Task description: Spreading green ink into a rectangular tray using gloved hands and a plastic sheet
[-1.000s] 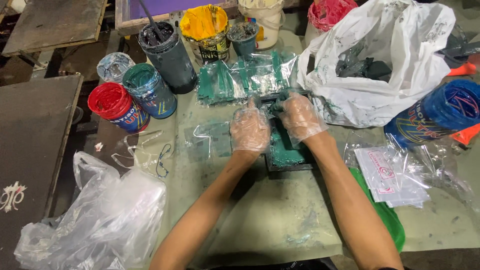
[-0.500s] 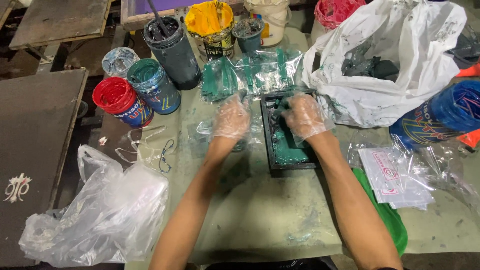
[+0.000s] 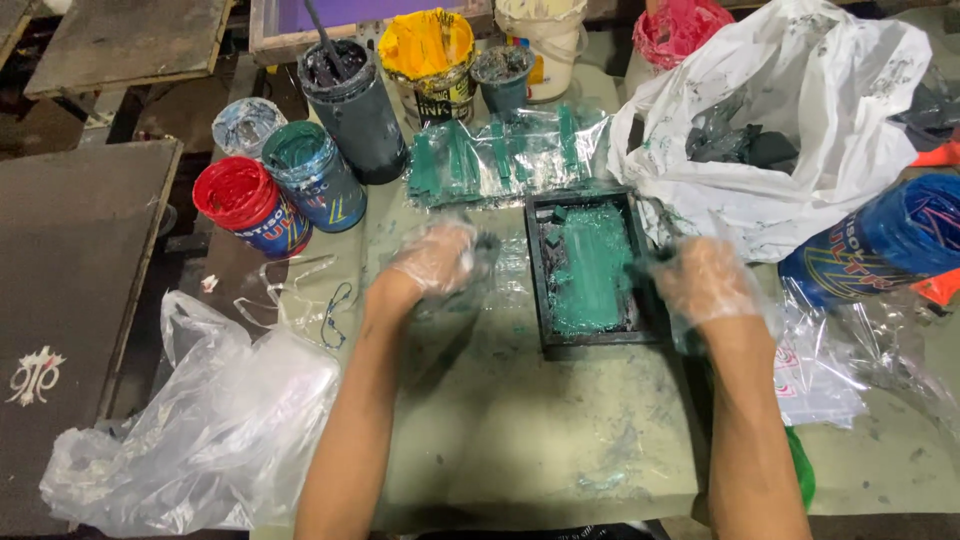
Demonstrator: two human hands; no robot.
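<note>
A black rectangular tray (image 3: pixel 600 346) smeared with green ink lies flat in the middle of the table. My right hand (image 3: pixel 705 285), in a thin clear plastic glove, is at the tray's right rim with its fingers curled onto the edge. My left hand (image 3: pixel 435 260), gloved the same way, is left of the tray. It clutches a crumpled clear plastic sheet (image 3: pixel 505 285) that lies on the table beside the tray. The motion blurs both hands a little.
Behind the tray lies a green-stained plastic sheet (image 3: pixel 500 155). Red (image 3: pixel 240 205), teal (image 3: pixel 310 175), black (image 3: pixel 355 100), yellow (image 3: pixel 430 55) and pink (image 3: pixel 680 25) ink tubs stand at the back. A white bag (image 3: pixel 800 120) and blue jar (image 3: pixel 890 245) are right, a clear bag (image 3: pixel 200 430) left.
Both hands were together over the tray. The left has moved left onto the clear plastic sheet and the right has moved to the tray's right rim.
</note>
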